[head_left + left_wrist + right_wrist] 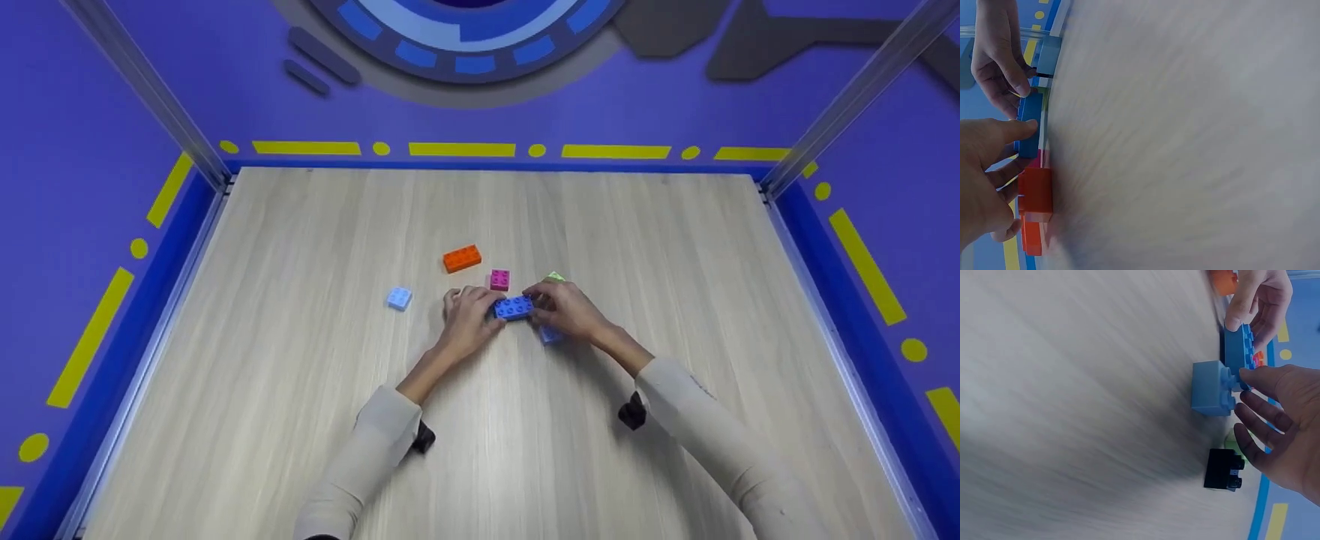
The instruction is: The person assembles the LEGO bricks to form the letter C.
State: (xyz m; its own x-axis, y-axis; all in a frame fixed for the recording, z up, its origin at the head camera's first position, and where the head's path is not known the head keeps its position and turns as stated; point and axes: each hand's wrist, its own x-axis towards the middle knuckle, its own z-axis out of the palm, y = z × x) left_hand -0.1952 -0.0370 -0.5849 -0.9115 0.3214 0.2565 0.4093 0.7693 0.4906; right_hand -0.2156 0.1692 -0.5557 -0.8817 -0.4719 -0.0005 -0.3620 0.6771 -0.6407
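Both hands hold one long blue brick point(514, 307), studs up, between them. My left hand point(471, 319) pinches its left end, thumb on the near side. At the other end, the thumb and fingertips of my right hand point(570, 309) grip it. A light blue brick point(1207, 388) stands just beside the right hand, nearer me. Past the right fingers are a black brick point(1220, 468) and a green brick point(555, 277), partly covered in the head view. Close by the left hand stands a red-orange brick point(1037, 191), hidden from the head view.
Behind the hands lie a magenta brick point(500, 280) and a long orange brick point(462, 259). A pale blue brick point(400, 298) sits off to the left. Purple-blue walls point(480, 124) bound the wooden table point(322, 225) at the back and sides.
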